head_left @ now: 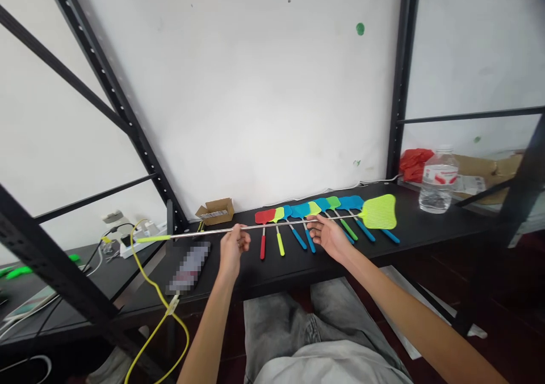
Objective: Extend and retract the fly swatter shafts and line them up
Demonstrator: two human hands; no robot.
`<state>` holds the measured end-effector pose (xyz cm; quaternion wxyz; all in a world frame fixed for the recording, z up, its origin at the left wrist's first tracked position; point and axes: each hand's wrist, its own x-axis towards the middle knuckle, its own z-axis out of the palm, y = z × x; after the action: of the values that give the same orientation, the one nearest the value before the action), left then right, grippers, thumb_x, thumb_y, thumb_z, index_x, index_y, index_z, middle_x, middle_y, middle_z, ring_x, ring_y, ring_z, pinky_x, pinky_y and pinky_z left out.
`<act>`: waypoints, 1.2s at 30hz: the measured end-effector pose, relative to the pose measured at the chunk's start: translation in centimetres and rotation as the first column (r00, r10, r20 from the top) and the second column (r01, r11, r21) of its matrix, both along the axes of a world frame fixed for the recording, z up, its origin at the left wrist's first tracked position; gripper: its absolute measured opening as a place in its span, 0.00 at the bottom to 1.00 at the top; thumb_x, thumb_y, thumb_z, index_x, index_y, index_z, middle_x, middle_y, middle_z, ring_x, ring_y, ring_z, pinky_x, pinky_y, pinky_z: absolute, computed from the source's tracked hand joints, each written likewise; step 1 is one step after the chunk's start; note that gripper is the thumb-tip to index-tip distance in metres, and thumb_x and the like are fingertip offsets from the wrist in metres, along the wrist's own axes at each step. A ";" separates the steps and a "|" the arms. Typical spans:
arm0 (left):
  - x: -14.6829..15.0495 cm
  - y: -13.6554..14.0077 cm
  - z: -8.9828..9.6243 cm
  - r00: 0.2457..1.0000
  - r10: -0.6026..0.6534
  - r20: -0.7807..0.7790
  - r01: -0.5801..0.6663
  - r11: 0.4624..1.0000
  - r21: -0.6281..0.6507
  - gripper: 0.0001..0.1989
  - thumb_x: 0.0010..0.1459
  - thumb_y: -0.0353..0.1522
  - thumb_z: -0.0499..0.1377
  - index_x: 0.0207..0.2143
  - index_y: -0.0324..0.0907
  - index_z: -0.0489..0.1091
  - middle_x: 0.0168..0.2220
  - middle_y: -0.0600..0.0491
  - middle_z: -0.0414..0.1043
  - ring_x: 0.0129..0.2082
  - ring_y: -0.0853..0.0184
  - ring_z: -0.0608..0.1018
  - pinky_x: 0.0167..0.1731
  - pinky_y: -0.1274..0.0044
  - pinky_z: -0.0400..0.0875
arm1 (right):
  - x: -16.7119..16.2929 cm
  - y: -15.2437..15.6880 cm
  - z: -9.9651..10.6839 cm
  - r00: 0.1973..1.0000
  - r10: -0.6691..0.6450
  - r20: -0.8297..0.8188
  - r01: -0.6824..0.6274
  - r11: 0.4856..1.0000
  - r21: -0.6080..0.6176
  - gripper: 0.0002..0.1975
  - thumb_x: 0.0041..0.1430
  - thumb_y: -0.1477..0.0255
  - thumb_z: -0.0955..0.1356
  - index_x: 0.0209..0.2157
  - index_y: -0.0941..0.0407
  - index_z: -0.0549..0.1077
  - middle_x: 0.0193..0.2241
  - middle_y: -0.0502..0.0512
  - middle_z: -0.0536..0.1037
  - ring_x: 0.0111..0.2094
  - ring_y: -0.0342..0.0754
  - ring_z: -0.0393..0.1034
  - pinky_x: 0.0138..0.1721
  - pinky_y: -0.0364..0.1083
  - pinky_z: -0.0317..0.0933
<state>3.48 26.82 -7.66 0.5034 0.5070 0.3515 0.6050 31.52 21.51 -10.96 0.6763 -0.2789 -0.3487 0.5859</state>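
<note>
A long fly swatter with a yellow-green paddle (380, 212) and a thin metal shaft stretches sideways above the black shelf. Its yellow-green handle points left. My left hand (235, 244) is closed on the shaft left of its middle. My right hand (327, 235) pinches the shaft further right, nearer the paddle. Behind and below it lie several shorter fly swatters in a row, among them a red swatter (263, 231), a yellow swatter (279, 233) and a blue swatter (304, 228). Their paddles partly overlap, and my right hand hides some of them.
A small open cardboard box (217, 212) stands at the back left. A phone (189, 268) lies near the left edge, beside a yellow cable (147, 276) and a power strip (140, 242). To the right stands a water bottle (438, 182). Black metal uprights (402, 77) frame the shelf.
</note>
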 end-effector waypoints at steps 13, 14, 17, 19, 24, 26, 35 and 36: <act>-1.7 0.0 0.8 0.996 0.006 0.090 -0.007 1.000 0.013 0.20 0.52 0.47 0.63 0.34 0.39 0.69 0.19 0.59 0.64 0.16 0.76 0.64 0.19 0.81 0.58 | 2.6 -0.5 1.5 0.987 -0.156 0.030 0.156 0.988 0.011 0.10 0.55 0.61 0.70 0.34 0.52 0.77 0.29 0.53 0.76 0.26 0.45 0.68 0.23 0.44 0.59; -2.0 0.0 0.9 0.994 0.009 0.112 -0.011 1.000 0.017 0.19 0.52 0.46 0.64 0.34 0.39 0.69 0.19 0.59 0.64 0.16 0.76 0.64 0.19 0.81 0.58 | 2.7 -0.5 1.5 0.985 -0.169 0.043 0.169 0.986 0.016 0.10 0.55 0.61 0.70 0.34 0.52 0.77 0.30 0.53 0.76 0.26 0.45 0.68 0.24 0.44 0.59; -2.2 0.1 1.2 0.980 0.002 0.198 -0.006 1.000 0.022 0.18 0.50 0.43 0.65 0.34 0.39 0.68 0.20 0.59 0.65 0.16 0.77 0.64 0.19 0.82 0.58 | 2.9 -0.4 1.4 0.979 -0.196 0.057 0.195 0.980 0.028 0.10 0.54 0.60 0.70 0.35 0.51 0.76 0.30 0.53 0.76 0.26 0.45 0.69 0.23 0.44 0.60; -1.9 -0.1 1.3 0.970 -0.001 0.243 -0.005 1.000 0.027 0.18 0.49 0.41 0.67 0.35 0.40 0.68 0.22 0.59 0.66 0.18 0.77 0.65 0.20 0.82 0.58 | 2.8 -0.3 1.3 0.977 -0.203 0.060 0.202 0.979 0.031 0.11 0.54 0.60 0.70 0.35 0.51 0.76 0.29 0.53 0.76 0.26 0.46 0.68 0.22 0.44 0.60; -1.4 -0.6 1.6 0.959 0.004 0.285 -0.011 1.000 0.023 0.17 0.45 0.37 0.68 0.34 0.40 0.67 0.25 0.58 0.68 0.19 0.77 0.66 0.21 0.81 0.59 | 2.6 -0.3 1.2 0.980 -0.199 0.018 0.199 0.980 0.005 0.09 0.55 0.62 0.70 0.34 0.51 0.77 0.29 0.52 0.75 0.25 0.45 0.67 0.21 0.44 0.58; -1.5 -0.7 1.6 0.954 0.020 0.299 -0.025 1.000 0.013 0.17 0.44 0.36 0.68 0.34 0.40 0.67 0.25 0.57 0.69 0.19 0.77 0.67 0.21 0.81 0.59 | 2.6 -0.4 1.3 0.981 -0.193 -0.019 0.193 0.981 -0.014 0.08 0.55 0.63 0.70 0.34 0.52 0.77 0.29 0.52 0.74 0.25 0.44 0.66 0.21 0.43 0.58; -0.4 -0.5 0.6 0.976 0.002 0.218 -0.007 1.000 0.020 0.18 0.45 0.37 0.68 0.36 0.37 0.71 0.26 0.54 0.71 0.18 0.76 0.68 0.20 0.80 0.59 | 2.4 -0.5 1.1 0.981 -0.196 -0.015 0.196 0.981 -0.018 0.08 0.54 0.64 0.71 0.33 0.52 0.78 0.27 0.52 0.71 0.25 0.45 0.64 0.20 0.43 0.57; 0.0 -0.7 0.4 0.984 -0.032 0.177 0.027 0.999 0.026 0.18 0.46 0.38 0.68 0.37 0.37 0.72 0.27 0.53 0.71 0.18 0.76 0.68 0.20 0.80 0.58 | 2.4 -0.4 1.0 0.980 -0.196 -0.012 0.196 0.980 -0.023 0.08 0.54 0.64 0.71 0.34 0.53 0.78 0.27 0.52 0.71 0.25 0.45 0.64 0.20 0.43 0.57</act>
<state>3.51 26.15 -7.30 0.5356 0.4621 0.2905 0.6444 33.95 21.07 -9.97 0.7300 -0.3153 -0.3082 0.5222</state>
